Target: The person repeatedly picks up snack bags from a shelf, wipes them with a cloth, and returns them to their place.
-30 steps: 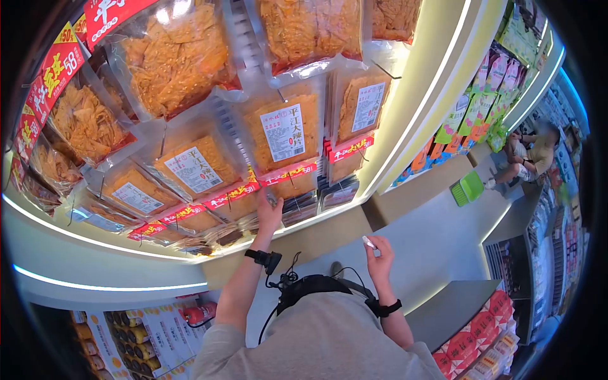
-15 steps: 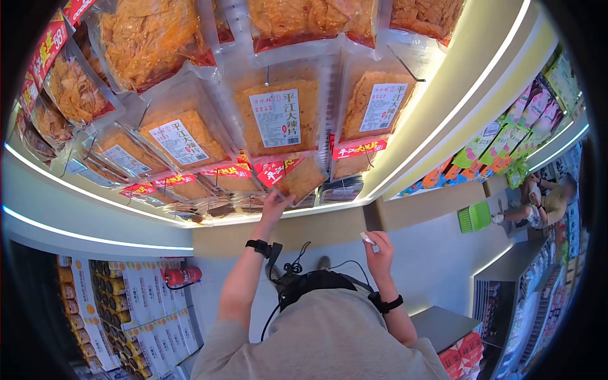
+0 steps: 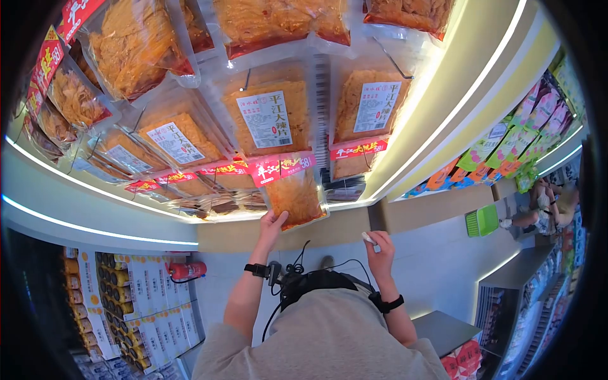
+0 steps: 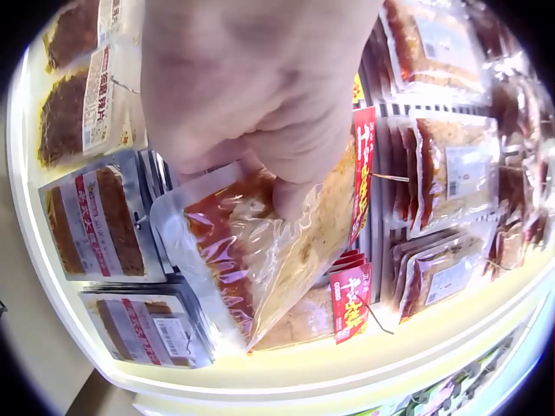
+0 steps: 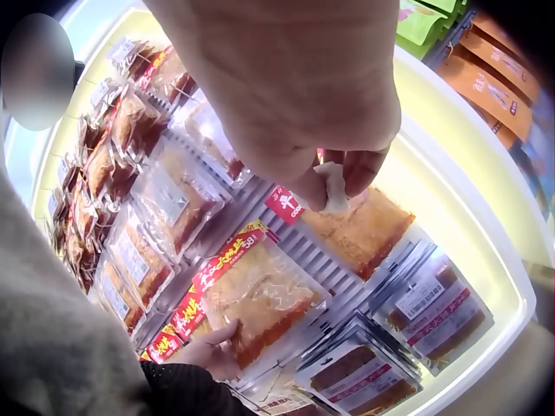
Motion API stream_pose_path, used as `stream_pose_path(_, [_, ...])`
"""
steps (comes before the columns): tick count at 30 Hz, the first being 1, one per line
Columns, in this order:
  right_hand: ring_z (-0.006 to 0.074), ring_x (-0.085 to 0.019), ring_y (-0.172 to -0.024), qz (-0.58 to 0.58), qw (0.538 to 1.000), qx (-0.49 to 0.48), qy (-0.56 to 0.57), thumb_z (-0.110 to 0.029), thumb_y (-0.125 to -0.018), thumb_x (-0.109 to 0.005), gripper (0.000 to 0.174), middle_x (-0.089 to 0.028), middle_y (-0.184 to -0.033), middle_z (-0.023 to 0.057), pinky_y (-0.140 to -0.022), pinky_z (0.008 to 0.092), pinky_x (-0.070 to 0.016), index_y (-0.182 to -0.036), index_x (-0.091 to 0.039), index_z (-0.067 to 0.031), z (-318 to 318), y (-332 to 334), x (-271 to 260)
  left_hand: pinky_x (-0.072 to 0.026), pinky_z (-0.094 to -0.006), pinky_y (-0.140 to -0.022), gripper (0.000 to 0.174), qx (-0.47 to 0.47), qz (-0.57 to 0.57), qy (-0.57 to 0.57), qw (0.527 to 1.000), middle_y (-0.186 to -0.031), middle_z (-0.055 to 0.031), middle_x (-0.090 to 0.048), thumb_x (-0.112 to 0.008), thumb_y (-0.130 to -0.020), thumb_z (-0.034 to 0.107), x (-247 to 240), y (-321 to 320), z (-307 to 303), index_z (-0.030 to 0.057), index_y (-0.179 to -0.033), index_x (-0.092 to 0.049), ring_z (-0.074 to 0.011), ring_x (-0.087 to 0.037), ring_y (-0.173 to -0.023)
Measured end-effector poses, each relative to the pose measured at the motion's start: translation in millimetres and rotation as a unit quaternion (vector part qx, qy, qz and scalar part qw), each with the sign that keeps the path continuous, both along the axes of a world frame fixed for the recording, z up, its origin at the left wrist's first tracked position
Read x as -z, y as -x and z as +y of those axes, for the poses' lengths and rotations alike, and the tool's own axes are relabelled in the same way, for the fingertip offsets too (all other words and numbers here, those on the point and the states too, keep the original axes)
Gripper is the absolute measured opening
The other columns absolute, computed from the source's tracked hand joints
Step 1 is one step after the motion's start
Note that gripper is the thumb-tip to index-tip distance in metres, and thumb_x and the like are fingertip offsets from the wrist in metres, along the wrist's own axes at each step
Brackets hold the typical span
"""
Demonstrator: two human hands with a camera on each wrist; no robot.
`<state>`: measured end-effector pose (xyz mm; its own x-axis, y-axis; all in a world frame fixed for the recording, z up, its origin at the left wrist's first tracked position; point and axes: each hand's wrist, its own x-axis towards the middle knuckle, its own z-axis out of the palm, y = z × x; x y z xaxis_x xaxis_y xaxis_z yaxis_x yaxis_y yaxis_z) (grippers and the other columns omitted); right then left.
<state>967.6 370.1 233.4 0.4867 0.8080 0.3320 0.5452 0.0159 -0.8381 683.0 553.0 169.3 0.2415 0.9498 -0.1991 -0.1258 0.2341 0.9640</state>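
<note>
The left hand (image 3: 270, 229) pinches the lower corner of a clear snack bag (image 3: 292, 197) with flat orange-brown pieces, below a red price strip (image 3: 282, 167). In the left wrist view the left hand (image 4: 260, 95) has its thumb on the front of that bag (image 4: 282, 234), which is tilted. The right wrist view shows the left hand (image 5: 211, 351) at the edge of the bag (image 5: 260, 299). Away from the shelf, the right hand (image 3: 380, 252) pinches a small white item (image 3: 367, 237), also visible in the right wrist view as a crumpled-looking white piece (image 5: 334, 186).
More bags (image 3: 269, 117) hang on metal hooks above and to both sides. Silver packs (image 4: 100, 221) hang at the lower rack. A fire extinguisher (image 3: 187, 270), a green basket (image 3: 482, 221), a seated person (image 3: 550, 209) and a grey-topped counter (image 3: 445, 330) stand around.
The left hand has moved from the price strip to the bag's lower corner and holds it, the bag swinging from slanted to nearly straight. The right hand stays about where it was.
</note>
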Motion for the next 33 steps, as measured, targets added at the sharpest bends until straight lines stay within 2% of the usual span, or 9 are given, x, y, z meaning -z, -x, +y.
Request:
stream_pose_path(5, [0.0212, -0.064, -0.081, 0.006, 1.0, -0.021, 0.007, 0.005, -0.085, -0.075, 0.018, -0.067, -0.093, 0.01, -0.071, 0.03, -0.0505, -0.102, -0.073, 0.0003, 7.0, 3.2, 2.6, -0.0536, -0.0268, -0.087, 0.029, 0.0, -0.014, 0.016, 1.0, -0.115, -0.0028, -0.073, -0.066, -0.102, 0.012, -26.2, 12.1, -14.1, 0.0036, -0.129, -0.063, -0.0093, -0.067, -0.098])
stream_pose_path(11, [0.0213, -0.064, -0.081, 0.021, 0.999, -0.041, 0.0, 0.004, -0.086, -0.075, 0.018, -0.067, -0.094, 0.0103, -0.072, 0.0299, -0.0508, -0.103, -0.073, 0.0007, 10.8, 6.6, 8.0, -0.0534, -0.0279, -0.089, 0.033, 0.009, -0.035, -0.004, 0.999, -0.118, -0.0041, -0.072, -0.064, -0.102, 0.009, -36.1, 11.7, -16.0, 0.0037, -0.135, -0.059, -0.0096, -0.067, -0.103])
stream_pose_path(16, [0.022, -0.065, -0.081, 0.016, 0.999, -0.039, 0.0, 0.005, -0.085, -0.075, 0.019, -0.067, -0.094, 0.0106, -0.072, 0.0303, -0.0513, -0.104, -0.073, 0.0005, 6.1, 4.4, 8.2, -0.0531, -0.028, -0.09, 0.033, -0.005, -0.05, -0.022, 0.998, -0.119, -0.0035, -0.072, -0.064, -0.102, 0.01, -16.1, 21.4, 0.3, 0.005, -0.134, -0.058, -0.0088, -0.067, -0.102])
stream_pose_path(17, [0.022, -0.065, -0.081, 0.017, 0.999, -0.036, 0.0, 0.005, -0.085, -0.075, 0.019, -0.067, -0.094, 0.0106, -0.072, 0.0303, -0.0513, -0.104, -0.073, 0.0005, 4.3, 3.5, 8.7, -0.0524, -0.0278, -0.092, 0.033, 0.014, -0.026, 0.004, 1.0, -0.12, -0.0034, -0.072, -0.064, -0.102, 0.011, -6.9, 29.7, 8.6, 0.0056, -0.134, -0.059, -0.0092, -0.066, -0.104])
stream_pose_path(19, [0.0313, -0.068, -0.088, 0.03, 0.999, -0.034, 0.024, 0.003, -0.085, -0.075, 0.02, -0.069, -0.098, 0.0145, -0.077, 0.036, -0.0541, -0.105, -0.074, -0.0007, 0.5, 0.8, 9.6, -0.0518, -0.0277, -0.093, 0.032, 0.036, -0.001, 0.03, 0.999, -0.121, -0.0034, -0.071, -0.065, -0.102, 0.012, 4.1, 36.3, 21.2, 0.0063, -0.134, -0.059, -0.0095, -0.066, -0.105])
stream_pose_path(21, [0.0312, -0.068, -0.088, 0.032, 0.999, -0.032, 0.026, 0.003, -0.085, -0.075, 0.019, -0.069, -0.098, 0.0143, -0.077, 0.0358, -0.0541, -0.104, -0.074, -0.0006, -2.4, -0.3, 6.7, -0.0517, -0.0274, -0.093, 0.033, 0.047, -0.052, 0.032, 0.997, -0.12, -0.0028, -0.071, -0.066, -0.102, 0.013, 4.1, 33.4, 33.5, 0.0073, -0.133, -0.06, -0.0099, -0.066, -0.104])
stream_pose_path(25, [0.0306, -0.068, -0.087, 0.04, 0.998, -0.024, 0.028, 0.003, -0.085, -0.074, 0.019, -0.069, -0.097, 0.0138, -0.076, 0.0351, -0.0538, -0.103, -0.073, -0.0001, -8.0, -3.0, 5.1, -0.0529, -0.0293, -0.091, 0.03, 0.041, -0.057, 0.045, 0.997, -0.115, -0.001, -0.072, -0.065, -0.102, 0.013, 3.8, 29.3, 43.7, 0.0077, -0.131, -0.061, -0.01, -0.067, -0.098])
stream_pose_path(33, [0.0304, -0.068, -0.086, 0.049, 0.998, -0.003, 0.032, 0.003, -0.085, -0.074, 0.018, -0.069, -0.096, 0.0138, -0.075, 0.0347, -0.0535, -0.102, -0.073, 0.0002, -14.4, -8.9, 6.2, -0.0539, -0.0304, -0.088, 0.026, 0.054, -0.049, 0.035, 0.997, -0.108, -0.0018, -0.072, -0.062, -0.103, 0.012, 18.9, 29.8, 31.9, 0.0082, -0.13, -0.061, -0.0115, -0.068, -0.097])
